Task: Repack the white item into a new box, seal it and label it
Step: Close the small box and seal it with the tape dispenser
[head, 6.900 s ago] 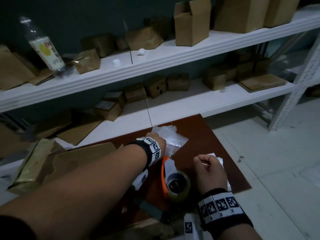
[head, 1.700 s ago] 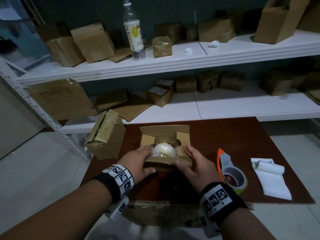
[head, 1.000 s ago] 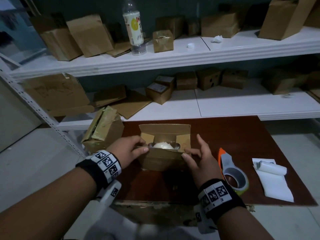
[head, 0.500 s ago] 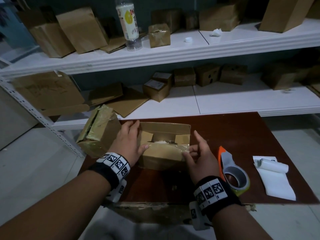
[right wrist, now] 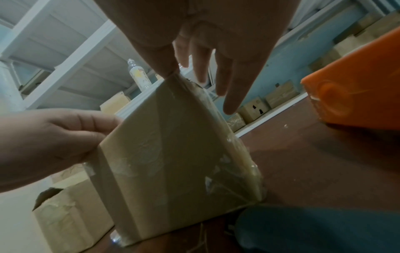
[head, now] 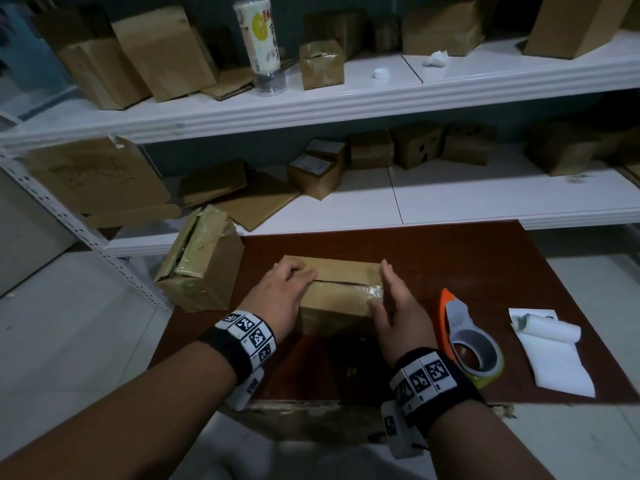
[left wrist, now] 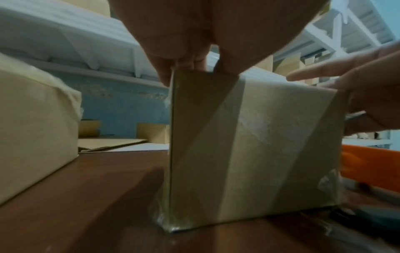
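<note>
A small cardboard box stands at the middle of the brown table, with its top flaps folded down and a seam between them. The white item is hidden inside. My left hand lies over the box's top left corner, fingers flat on the far flap; the left wrist view shows the fingers reaching over the box. My right hand stands against the box's right side with fingers straight, and its thumb touches the box at the taped top corner.
An orange tape dispenser lies right of the box, and white label sheets lie further right. An older taped box sits at the table's left edge. White shelves behind hold several cardboard boxes and a bottle.
The box stood open with the white item showing. The near and far flaps have since been folded down, hiding the item, and my left hand has moved onto the top.
</note>
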